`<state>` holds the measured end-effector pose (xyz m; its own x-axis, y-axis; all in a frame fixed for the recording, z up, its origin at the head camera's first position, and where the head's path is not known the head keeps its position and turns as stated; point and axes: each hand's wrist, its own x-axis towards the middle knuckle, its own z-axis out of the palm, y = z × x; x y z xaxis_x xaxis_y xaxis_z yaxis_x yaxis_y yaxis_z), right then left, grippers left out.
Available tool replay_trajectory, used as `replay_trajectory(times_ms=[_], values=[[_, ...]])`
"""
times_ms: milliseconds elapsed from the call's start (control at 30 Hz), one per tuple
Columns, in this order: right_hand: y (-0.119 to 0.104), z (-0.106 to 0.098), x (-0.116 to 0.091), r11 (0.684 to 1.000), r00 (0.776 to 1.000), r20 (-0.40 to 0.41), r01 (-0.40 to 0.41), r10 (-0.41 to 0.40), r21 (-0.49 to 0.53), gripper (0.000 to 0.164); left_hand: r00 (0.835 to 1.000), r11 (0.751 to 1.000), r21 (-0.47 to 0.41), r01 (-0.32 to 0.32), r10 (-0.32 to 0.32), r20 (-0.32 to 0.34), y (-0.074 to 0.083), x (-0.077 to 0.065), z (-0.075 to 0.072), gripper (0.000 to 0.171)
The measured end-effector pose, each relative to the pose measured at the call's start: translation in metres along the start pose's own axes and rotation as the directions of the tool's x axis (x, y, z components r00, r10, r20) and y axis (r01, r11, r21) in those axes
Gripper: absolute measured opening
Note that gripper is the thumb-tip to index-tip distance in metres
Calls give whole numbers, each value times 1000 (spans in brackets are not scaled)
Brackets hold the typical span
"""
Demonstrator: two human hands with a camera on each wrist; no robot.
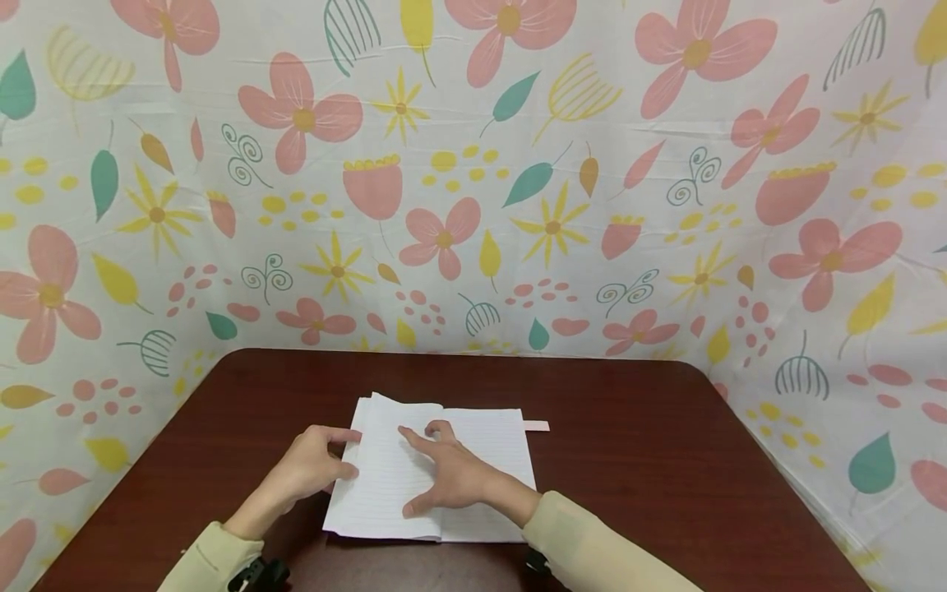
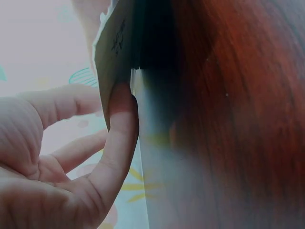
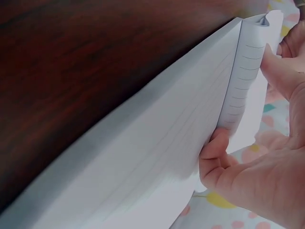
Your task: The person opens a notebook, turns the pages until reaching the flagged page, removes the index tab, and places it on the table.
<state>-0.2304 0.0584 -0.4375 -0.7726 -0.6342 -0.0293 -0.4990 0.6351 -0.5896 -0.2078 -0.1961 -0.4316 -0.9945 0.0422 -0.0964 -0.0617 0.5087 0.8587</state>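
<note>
An open notebook point(image 1: 381, 501) with white ruled pages lies on the table. My left hand point(image 1: 311, 462) grips its left edge, thumb over the page and fingers reaching beneath. In the left wrist view, one finger bends round the edge, beside a surface with dark handwriting point(image 2: 119, 42). Over the left page, near the middle fold, my right hand point(image 1: 460, 470) rests with thumb and index finger spread and other fingers bent. The right wrist view shows the ruled page point(image 3: 245, 76) bulging up along the fold, with fingertips right at it.
The dark brown wooden table point(image 1: 636, 460) extends on both sides of the notebook. A pale pink tab point(image 1: 537, 426) sticks out at the notebook's upper right. Behind and around the table hangs a white curtain point(image 1: 451, 123) printed with flowers and leaves.
</note>
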Motion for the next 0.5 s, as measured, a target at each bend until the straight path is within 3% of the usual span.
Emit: replay_trajectory(times_ms=[233, 500], values=[[5, -3, -3, 999, 1000, -13, -1, 1, 45, 103, 1000, 1000, -1, 0, 0, -6, 0, -2, 1, 53], [21, -18, -17, 993, 998, -68, 13, -4, 122, 85, 1000, 999, -10, -31, 31, 0, 1, -2, 0, 71]])
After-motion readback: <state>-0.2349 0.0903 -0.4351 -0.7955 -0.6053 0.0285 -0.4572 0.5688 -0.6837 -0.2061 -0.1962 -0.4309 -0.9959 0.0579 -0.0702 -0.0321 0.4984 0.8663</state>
